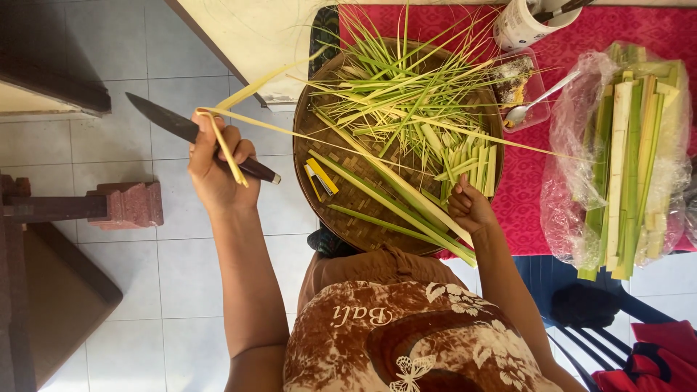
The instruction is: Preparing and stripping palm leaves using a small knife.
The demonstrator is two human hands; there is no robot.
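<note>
My left hand is raised over the tiled floor, left of the tray. It grips a knife whose dark blade points up and left, together with a thin yellow palm leaf strip that loops over the fingers. My right hand rests curled at the right side of a round woven tray and holds a long green-yellow palm leaf that lies across it. Many loose thin leaf strips cover the far half of the tray. Short cut leaf pieces lie just above my right hand.
A yellow lighter lies on the tray. The tray sits on a red cloth with a plastic bag of leaves, a white mug, a spoon and a clear box. A brick stands left, and a blue chair stands lower right.
</note>
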